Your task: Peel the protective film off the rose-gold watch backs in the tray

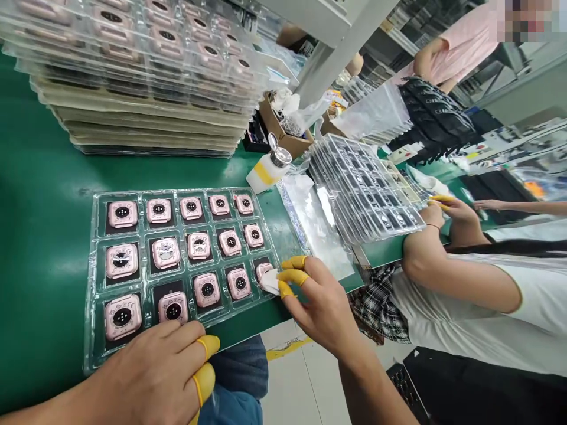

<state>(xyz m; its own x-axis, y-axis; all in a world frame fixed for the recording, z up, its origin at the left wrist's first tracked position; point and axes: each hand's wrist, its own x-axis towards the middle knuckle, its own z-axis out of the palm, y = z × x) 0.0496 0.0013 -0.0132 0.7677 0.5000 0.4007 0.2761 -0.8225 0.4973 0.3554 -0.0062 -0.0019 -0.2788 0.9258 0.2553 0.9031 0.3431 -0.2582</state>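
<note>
A clear plastic tray (pixel 92 254) lies on the green bench, its pockets holding several pink watch cases with dark round sensor backs facing up. My right hand (pixel 321 307), wearing yellow finger cots, pinches a small white wipe (pixel 269 282) against the watch case (pixel 262 269) in the near right pocket. Over the near edge of the tray, my left hand (pixel 150 372) rests with bent fingers, gripping the rim beside another watch case (pixel 172 306). Part of that watch case is behind the fingers. Two yellow cots show on the left hand.
Tall stacked trays (pixel 146 100) of watch cases stand at the back left. Behind the tray is a white pump bottle (pixel 268 171), its lid up. A plastic bag (pixel 319 230) and more stacked trays (pixel 367 189) lie rightward, near a co-worker's arm (pixel 465 274).
</note>
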